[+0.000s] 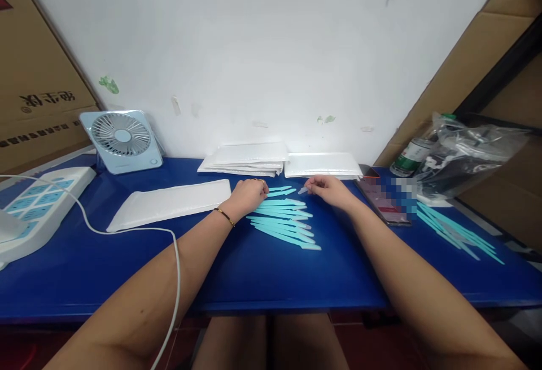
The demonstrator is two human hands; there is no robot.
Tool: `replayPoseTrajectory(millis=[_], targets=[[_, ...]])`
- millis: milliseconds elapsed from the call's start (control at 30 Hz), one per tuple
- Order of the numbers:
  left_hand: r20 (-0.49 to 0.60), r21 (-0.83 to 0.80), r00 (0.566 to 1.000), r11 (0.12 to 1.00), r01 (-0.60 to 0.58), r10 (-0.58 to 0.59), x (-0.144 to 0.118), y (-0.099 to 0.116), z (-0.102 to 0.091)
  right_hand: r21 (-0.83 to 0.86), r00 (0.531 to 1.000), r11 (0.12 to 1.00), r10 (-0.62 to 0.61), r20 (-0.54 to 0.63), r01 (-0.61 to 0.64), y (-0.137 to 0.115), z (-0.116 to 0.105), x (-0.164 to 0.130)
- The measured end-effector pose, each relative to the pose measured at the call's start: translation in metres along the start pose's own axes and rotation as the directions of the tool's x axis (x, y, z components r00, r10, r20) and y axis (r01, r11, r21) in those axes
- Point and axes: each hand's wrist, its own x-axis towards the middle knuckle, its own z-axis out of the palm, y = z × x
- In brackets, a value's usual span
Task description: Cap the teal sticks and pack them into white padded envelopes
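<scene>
Several thin turquoise razor-like sticks (283,220) lie side by side in a row on the blue table (254,274). My left hand (248,195) rests on the left ends of the top sticks, fingers curled over one stick. My right hand (328,188) pinches the clear capped tip of a stick (303,190) at the far end of the row. A flat white padded envelope (169,201) lies just left of my left hand.
Two stacks of white envelopes (248,158) (322,164) sit against the wall. A small fan (121,139) and a white power strip (40,203) with a cable stand at left. A phone (383,200), more turquoise sticks (457,234) and a plastic bag (466,155) lie at right.
</scene>
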Motion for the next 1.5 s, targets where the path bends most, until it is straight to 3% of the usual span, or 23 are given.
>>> replayPoseTrajectory(millis=[300, 533, 700, 867, 967, 1033, 1100, 1167, 1267, 1500], targets=[[-0.005, 0.012, 1.0, 1.0, -0.013, 0.013, 0.001, 0.001, 0.003, 0.005, 0.999, 0.999, -0.038, -0.02, 0.038, 0.006, 0.004, 0.004], [-0.039, 0.015, 0.997, 0.998, -0.063, 0.063, 0.003, -0.002, 0.005, 0.039, 0.996, 0.996, -0.082, 0.028, 0.081, -0.003, 0.012, 0.001], [-0.007, -0.094, 0.998, 0.994, -0.061, 0.061, -0.002, 0.0, -0.004, 0.204, 0.989, 0.977, -0.083, 0.121, 0.057, -0.011, 0.008, -0.005], [0.02, -0.22, 0.999, 0.975, -0.021, 0.026, -0.004, 0.001, -0.009, 0.359, 0.994, 0.932, -0.079, 0.069, 0.049, -0.021, 0.006, -0.008], [0.02, -0.21, 0.999, 0.977, -0.043, 0.048, -0.004, 0.0, -0.007, 0.261, 0.994, 0.963, -0.084, 0.068, 0.063, -0.021, -0.002, -0.008], [-0.043, -0.162, 0.997, 0.984, -0.068, 0.062, -0.005, -0.001, -0.006, 0.088, 0.996, 0.994, -0.05, -0.071, 0.057, -0.015, -0.013, -0.007], [-0.095, -0.086, 0.993, 0.993, -0.085, 0.077, -0.006, -0.001, -0.005, -0.147, 0.971, 0.988, -0.001, -0.238, -0.035, -0.004, -0.024, -0.007], [-0.089, -0.015, 0.991, 0.995, -0.1, 0.098, -0.009, 0.002, -0.003, -0.33, 0.958, 0.93, 0.065, -0.279, -0.16, 0.007, -0.03, -0.006], [-0.043, 0.041, 0.988, 0.989, -0.146, 0.147, -0.014, 0.01, 0.003, -0.427, 0.972, 0.884, 0.109, -0.207, -0.19, 0.018, -0.026, -0.003], [0.006, 0.047, 0.971, 0.97, -0.238, 0.238, -0.015, 0.018, 0.016, -0.407, 0.991, 0.907, -0.13, -0.014, 0.113, 0.018, -0.011, 0.004]])
